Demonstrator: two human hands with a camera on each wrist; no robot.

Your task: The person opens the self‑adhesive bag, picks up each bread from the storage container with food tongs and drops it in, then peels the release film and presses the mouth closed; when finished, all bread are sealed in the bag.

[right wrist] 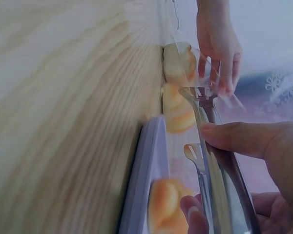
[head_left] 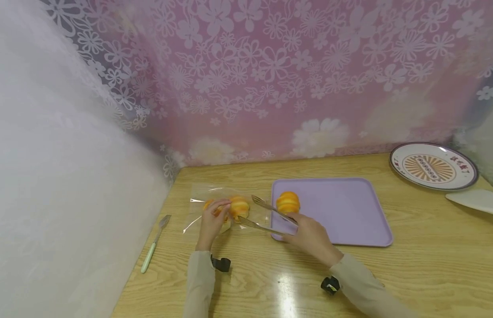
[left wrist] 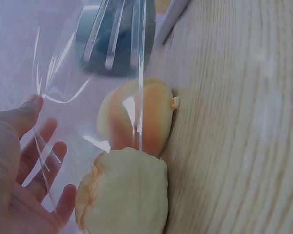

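Observation:
My left hand point(head_left: 211, 224) pinches the upper film of a clear plastic bag point(head_left: 196, 221), lifting it a little. Inside are bread rolls, one a golden striped roll point(head_left: 240, 206); a pale-sided roll point(left wrist: 129, 190) shows nearest the left hand in the left wrist view. My right hand point(head_left: 311, 237) grips metal tongs point(head_left: 263, 228), thumb on one arm and fingers on the other. The slotted tong ends point(left wrist: 112, 39) stand apart at the bag's right end, close to the striped roll, with nothing between them. Another striped roll point(head_left: 287, 201) sits on the purple tray point(head_left: 337, 212), at its left side.
A fork with a pale green handle point(head_left: 149, 257) lies to the left on the wooden table point(head_left: 246, 282). At the back right is a round patterned plate point(head_left: 427, 168), with a white curved utensil or dish point(head_left: 476, 200) in front of it. Walls stand behind and left.

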